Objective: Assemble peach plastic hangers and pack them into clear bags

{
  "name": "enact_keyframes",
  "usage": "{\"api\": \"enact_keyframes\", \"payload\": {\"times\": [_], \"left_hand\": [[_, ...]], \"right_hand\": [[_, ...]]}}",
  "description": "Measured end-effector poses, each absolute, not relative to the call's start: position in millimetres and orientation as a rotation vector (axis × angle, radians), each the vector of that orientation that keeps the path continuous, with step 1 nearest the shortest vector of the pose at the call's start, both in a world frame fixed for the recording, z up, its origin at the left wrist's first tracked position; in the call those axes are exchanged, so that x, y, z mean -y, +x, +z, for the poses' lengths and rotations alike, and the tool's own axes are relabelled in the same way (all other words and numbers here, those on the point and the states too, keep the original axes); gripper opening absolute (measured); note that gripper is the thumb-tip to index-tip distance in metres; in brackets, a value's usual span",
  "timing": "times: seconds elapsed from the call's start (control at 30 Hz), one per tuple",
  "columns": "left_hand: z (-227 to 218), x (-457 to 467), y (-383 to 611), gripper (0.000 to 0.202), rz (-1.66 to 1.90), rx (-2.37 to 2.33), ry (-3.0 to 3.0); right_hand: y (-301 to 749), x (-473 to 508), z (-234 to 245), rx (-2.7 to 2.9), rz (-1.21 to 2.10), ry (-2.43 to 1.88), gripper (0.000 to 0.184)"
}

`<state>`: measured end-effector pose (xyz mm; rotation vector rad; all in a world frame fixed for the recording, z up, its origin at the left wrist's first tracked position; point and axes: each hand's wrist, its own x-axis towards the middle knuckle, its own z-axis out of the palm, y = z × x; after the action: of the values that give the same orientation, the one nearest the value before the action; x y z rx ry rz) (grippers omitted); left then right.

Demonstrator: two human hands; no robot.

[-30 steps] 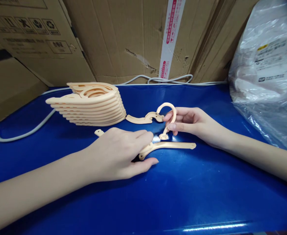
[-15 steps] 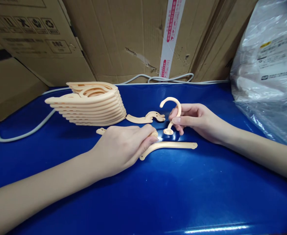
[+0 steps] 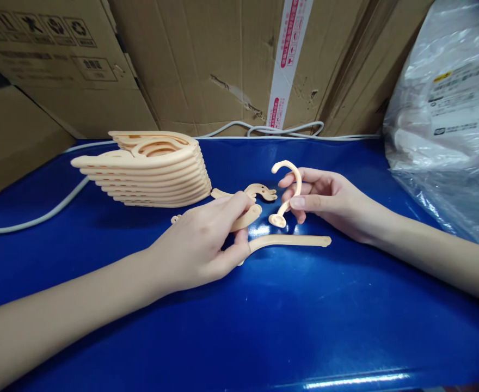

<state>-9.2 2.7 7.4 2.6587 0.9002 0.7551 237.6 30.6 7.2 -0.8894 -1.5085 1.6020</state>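
Handling pictograms (image 3: 39, 26) (recycling sign included) mark the cardboard box (image 3: 80, 92); other print illegible

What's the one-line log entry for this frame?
left hand: grips arm | right hand: holds hook | second arm: on mat

Light: bright, from above
Glare: white streak on the blue table (image 3: 357, 379), shine on the plastic bag (image 3: 439, 43)
Shadows: soft, under the left hand (image 3: 201, 245)
Edges: stretched

Matt plastic hook (image 3: 289, 191), glossy tabletop (image 3: 305, 305)
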Motion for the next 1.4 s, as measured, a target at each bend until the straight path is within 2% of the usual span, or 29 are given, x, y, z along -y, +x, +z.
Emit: {"api": "enact_keyframes", "payload": {"times": [0.17,0.37,0.63,0.9,1.4], "left_hand": [[5.7,-2.4,-10.1,0.015,0.734,-0.747,2.784],[0.1,-0.1,-13.8,0.027,0.813,-0.822,2.914],[3.4,2.5,-12.0,0.016,0.762,-0.845,2.877],[5.6,2.0,-10.9,0.015,0.768,-0.832,2.877],[4.4,-1.7,-10.3,0.025,0.740,-0.698,2.998]], "right_hand": [[238.9,-32.5,4.1,1.525,1.627,-0.872,0.038],[238.2,-31.9,6.0,1.481,1.641,-0.893,0.043],[237.8,-31.9,8.1,1.433,1.656,-0.899,0.041],[238.1,-31.8,7.7,1.416,1.690,-0.864,0.038],[239.0,-31.9,8.1,1.518,1.651,-0.900,0.057]]}}
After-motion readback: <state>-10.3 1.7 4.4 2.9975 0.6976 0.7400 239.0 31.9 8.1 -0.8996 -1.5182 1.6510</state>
